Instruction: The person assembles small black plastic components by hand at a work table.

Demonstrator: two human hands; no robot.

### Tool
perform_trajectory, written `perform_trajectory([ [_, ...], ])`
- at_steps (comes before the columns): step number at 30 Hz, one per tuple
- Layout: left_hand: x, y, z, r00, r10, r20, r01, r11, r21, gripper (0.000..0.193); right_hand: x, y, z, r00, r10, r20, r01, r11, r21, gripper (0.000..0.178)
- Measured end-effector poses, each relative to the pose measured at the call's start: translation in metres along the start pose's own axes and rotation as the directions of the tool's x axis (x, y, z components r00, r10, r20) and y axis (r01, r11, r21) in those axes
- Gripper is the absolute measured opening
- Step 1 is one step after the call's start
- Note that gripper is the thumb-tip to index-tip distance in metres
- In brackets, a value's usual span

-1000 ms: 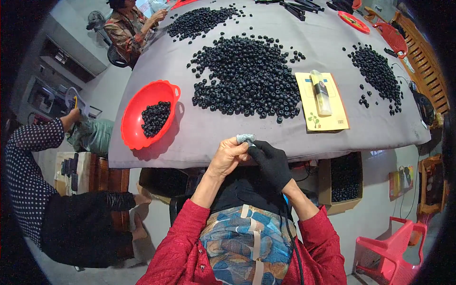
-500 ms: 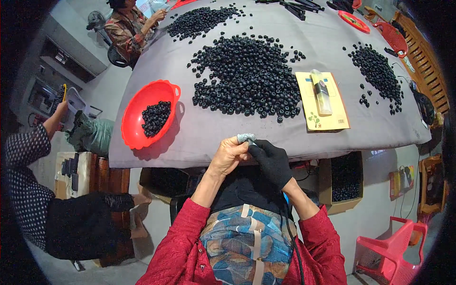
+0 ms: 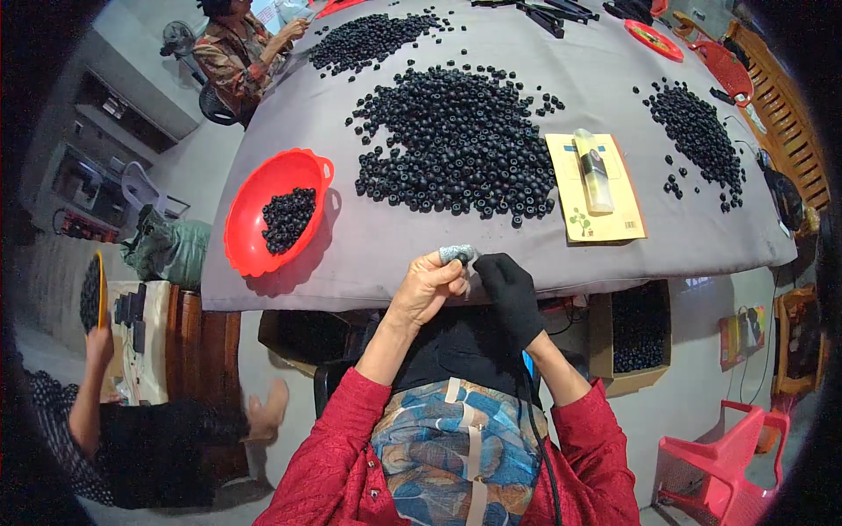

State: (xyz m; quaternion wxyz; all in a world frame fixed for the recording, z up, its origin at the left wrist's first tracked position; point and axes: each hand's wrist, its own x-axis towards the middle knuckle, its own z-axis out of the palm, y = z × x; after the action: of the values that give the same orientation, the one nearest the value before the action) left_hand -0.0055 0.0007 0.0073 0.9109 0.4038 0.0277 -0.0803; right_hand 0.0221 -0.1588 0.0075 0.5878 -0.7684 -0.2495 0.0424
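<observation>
- At lower centre, 2 red sleeves (image 3: 329,447) are reaching up toward the table edge.
- At centre, the bare left hand (image 3: 425,287) is pinching a small dark piece (image 3: 462,259) between thumb and forefinger, its forefinger wearing a grey fingertip cover (image 3: 451,253).
- Just beside it, the black-gloved right hand (image 3: 510,294) is keeping its fingers narrow, drawn together; I cannot tell whether they are gripping anything.
- Below the table, right of centre, a cardboard box (image 3: 600,342) is holding dark pieces.
- At centre left, a red bowl (image 3: 243,223) is holding a small heap of black pieces (image 3: 288,219).
- Right of centre, a yellow booklet (image 3: 576,193) is showing a tree drawing and printing too small to read; a pale tube (image 3: 596,188) with a dark band is lying on it.
- At upper centre, a large pile of black pieces (image 3: 456,140) is covering the grey cloth (image 3: 368,254).
- At left, a person's arm (image 3: 88,394) is holding up a yellow-rimmed tray (image 3: 103,289).
- At upper left, another person (image 3: 235,66) is working beside a farther pile (image 3: 368,44).
</observation>
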Motion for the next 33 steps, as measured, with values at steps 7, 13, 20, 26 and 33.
perform_trajectory([
  [7, 0.000, 0.001, 0.002, 1.000, -0.006, -0.023, 0.006, 1.000, 0.007, 0.016, 0.011, -0.010, -0.003, 0.964, 0.265, -0.018, -0.259, 0.953, 0.159, 0.024],
  [13, 0.001, -0.001, 0.008, 0.998, -0.027, -0.059, 0.031, 0.997, 0.069, 0.011, 0.014, -0.011, -0.002, 0.988, 0.150, 0.040, -0.151, 0.988, 0.035, 0.019],
  [20, 0.000, 0.002, 0.003, 0.997, -0.033, -0.068, 0.035, 0.999, 0.026, 0.011, 0.015, 0.000, 0.002, 0.998, -0.058, 0.040, 0.056, 0.998, 0.042, 0.012],
  [26, -0.007, 0.008, 0.005, 0.983, 0.023, -0.183, -0.018, 0.999, 0.033, 0.006, 0.008, 0.012, -0.003, 0.975, -0.206, 0.079, 0.219, 0.939, -0.266, 0.011],
  [33, -0.025, 0.111, -0.028, 0.657, 0.577, -0.485, -0.341, 0.801, 0.492, 0.018, 0.012, -0.027, -0.002, 0.954, 0.299, 0.001, -0.292, 0.933, 0.211, 0.021],
])
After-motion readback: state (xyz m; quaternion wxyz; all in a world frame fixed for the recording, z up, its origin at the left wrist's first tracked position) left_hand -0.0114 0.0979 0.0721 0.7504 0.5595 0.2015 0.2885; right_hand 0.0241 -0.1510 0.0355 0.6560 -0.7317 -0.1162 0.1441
